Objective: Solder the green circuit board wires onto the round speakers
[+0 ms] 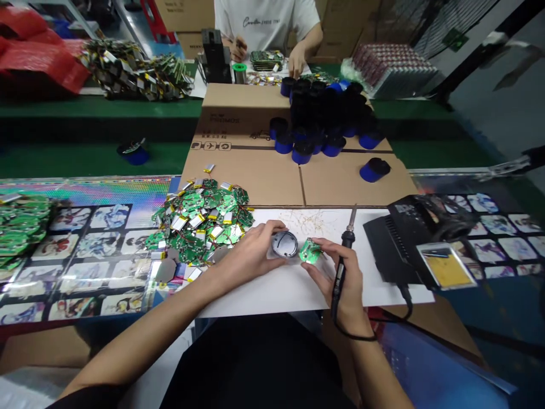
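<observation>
My left hand [258, 247] is closed round a small round housing [285, 245], its open top facing up and a pale inside showing. Just to its right, my right hand [340, 271] pinches a green circuit board [310, 251] between thumb and fingers. A soldering iron [339, 276] also rests in the right hand, its metal tip pointing up and away from me. The board and the housing are close together over a white sheet [272, 292]. Left of my left hand lies a heap of green circuit boards [204, 218] with small silver batteries attached.
Many blue-and-black housings [302, 150] stand on the cardboard [238, 184] ahead. A black soldering station [389, 250] and a tin with a yellow sponge [447, 267] are at right. More boards [25, 227] lie far left. Across the bench sits a person [266, 25].
</observation>
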A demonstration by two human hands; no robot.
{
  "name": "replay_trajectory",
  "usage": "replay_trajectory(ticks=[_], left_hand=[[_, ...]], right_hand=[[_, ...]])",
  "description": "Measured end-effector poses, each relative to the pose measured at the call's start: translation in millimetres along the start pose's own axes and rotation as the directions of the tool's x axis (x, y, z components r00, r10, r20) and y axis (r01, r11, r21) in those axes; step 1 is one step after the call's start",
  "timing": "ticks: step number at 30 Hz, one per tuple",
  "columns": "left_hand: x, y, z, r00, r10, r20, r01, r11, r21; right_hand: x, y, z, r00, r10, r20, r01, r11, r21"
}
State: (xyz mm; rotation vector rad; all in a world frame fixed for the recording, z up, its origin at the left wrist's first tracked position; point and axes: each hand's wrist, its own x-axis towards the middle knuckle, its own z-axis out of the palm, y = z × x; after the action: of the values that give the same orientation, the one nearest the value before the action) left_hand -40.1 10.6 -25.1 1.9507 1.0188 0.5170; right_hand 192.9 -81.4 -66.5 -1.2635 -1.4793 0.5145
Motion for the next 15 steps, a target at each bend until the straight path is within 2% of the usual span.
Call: replay_trajectory(ticks=[2, 8, 11, 15], left_hand=[[1, 0, 1.7, 0.999, -0.002, -0.051, 0.003, 1.0, 0.019], [17, 0, -4.5, 0.995, 0.019, -0.097, -0.021, 1.0, -0.016], [22, -3, -4.5, 0.999, 0.035, -0.035, -0.039, 0.99, -0.137], [18, -7, -4.3, 0.993, -0.074, 0.096, 0.109, 0.896, -0.431]], right_hand=[[0, -2, 2, 0.999, -0.031, 0.037, 0.033, 0.998, -0.062], [8, -7, 13, 0.974, -0.16, 0.159, 0.186, 0.968, -0.165], [12, -7, 20, 0.954, -0.238, 0.183, 0.277, 0.934, -0.227], [14, -7, 25, 0.952, -0.261, 0.16, 0.296, 0.921, -0.255]])
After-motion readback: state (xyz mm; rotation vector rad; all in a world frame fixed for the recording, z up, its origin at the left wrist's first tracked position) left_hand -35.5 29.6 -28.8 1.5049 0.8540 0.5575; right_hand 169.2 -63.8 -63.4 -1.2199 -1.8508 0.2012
